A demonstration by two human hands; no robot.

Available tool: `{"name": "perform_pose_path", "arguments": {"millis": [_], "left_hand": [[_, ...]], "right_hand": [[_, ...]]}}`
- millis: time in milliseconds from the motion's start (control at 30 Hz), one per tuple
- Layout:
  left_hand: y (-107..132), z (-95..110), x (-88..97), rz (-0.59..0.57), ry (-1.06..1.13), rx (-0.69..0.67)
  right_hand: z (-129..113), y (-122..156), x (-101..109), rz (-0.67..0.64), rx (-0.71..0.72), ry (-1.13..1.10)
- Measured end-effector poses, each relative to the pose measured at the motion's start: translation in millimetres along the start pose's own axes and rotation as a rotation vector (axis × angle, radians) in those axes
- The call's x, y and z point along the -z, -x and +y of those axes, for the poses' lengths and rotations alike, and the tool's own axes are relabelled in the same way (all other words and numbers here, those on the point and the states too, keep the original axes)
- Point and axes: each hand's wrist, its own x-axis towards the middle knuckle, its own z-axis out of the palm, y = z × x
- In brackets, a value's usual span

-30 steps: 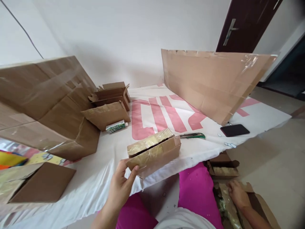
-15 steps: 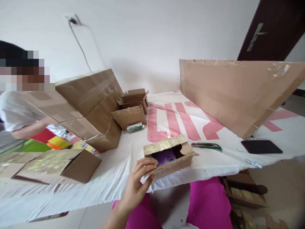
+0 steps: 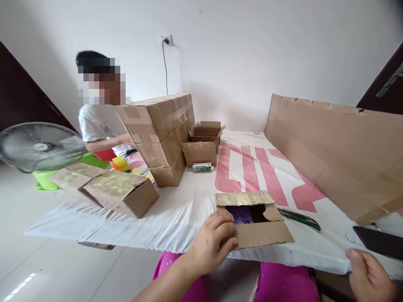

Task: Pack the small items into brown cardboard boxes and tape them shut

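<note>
My left hand (image 3: 215,241) grips the left end of a small cardboard box (image 3: 261,235), its fingers at the opening. The box lies at the table's front edge with its front flap folded outward. Inside shows something purple and shiny (image 3: 242,214), partly hidden by my fingers and the flaps. My right hand (image 3: 370,272) is at the lower right by the table edge, fingers curled together; what they hold, if anything, is hidden. Between the box and that hand lies a green utility knife (image 3: 300,219). A black phone (image 3: 379,241) rests just beyond my right hand.
Taped cardboard boxes (image 3: 166,144) are stacked left of centre, beside open boxes (image 3: 200,152) and a small green-white carton (image 3: 202,167). More boxes (image 3: 122,188) lie front left. A large cardboard sheet (image 3: 330,155) stands right. A person (image 3: 100,121) sits behind the stack, near a fan (image 3: 39,147).
The view has swung left. My right hand has come into view at the lower right. The small box's front flap now lies folded outward, with my left hand still at its left end.
</note>
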Motion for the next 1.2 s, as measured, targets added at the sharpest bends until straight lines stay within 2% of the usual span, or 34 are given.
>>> {"name": "perform_pose_path", "arguments": {"millis": [33,100,200,267,367,533,633,700,833,933,1100,1200], "left_hand": [[-1.1,1.7,-3.2,-0.017,-0.02,-0.012],[-1.3,2.8,-9.1,-0.08,-0.079,-0.017],[1.2,1.3,-14.2,-0.15,-0.148,-0.015],[2.6,0.3,-14.9,-0.166,-0.159,-0.016],[3.4,-0.4,-14.3,-0.184,-0.16,-0.009],[3.5,-5.9,-10.2,-0.217,-0.176,0.021],[2.7,-10.6,-0.8,-0.233,-0.201,0.035],[1.3,-12.2,8.0,-0.27,-0.211,0.051],[-4.5,-10.2,22.4,-0.388,-0.201,0.105],[-11.6,-4.0,24.6,-0.426,-0.174,0.141],[-25.9,8.9,18.2,-0.365,-0.118,0.291],[-32.3,8.5,11.9,-0.294,0.113,0.411]], "right_hand": [[-25.0,-16.2,-3.4,0.029,0.083,-0.044],[-79.7,-43.9,-12.7,-0.022,0.359,-0.208],[-152.5,-69.8,-32.0,-0.289,0.631,-0.279],[-186.8,-77.9,-47.2,-0.471,0.767,-0.28],[-218.1,-84.8,-71.4,-0.688,0.886,-0.302],[-242.4,-95.9,-106.4,-0.945,0.878,-0.251],[-252.1,-99.4,-116.1,-1.111,0.816,-0.184],[-257.2,-99.9,-117.5,-1.178,0.769,-0.159],[-260.6,-99.4,-115.5,-1.267,0.674,-0.184],[-257.9,-98.0,-114.2,-1.322,0.637,-0.204],[-249.8,-95.1,-110.3,-1.305,0.627,-0.227],[-245.2,-95.5,-106.2,-1.318,0.587,-0.299]]}}
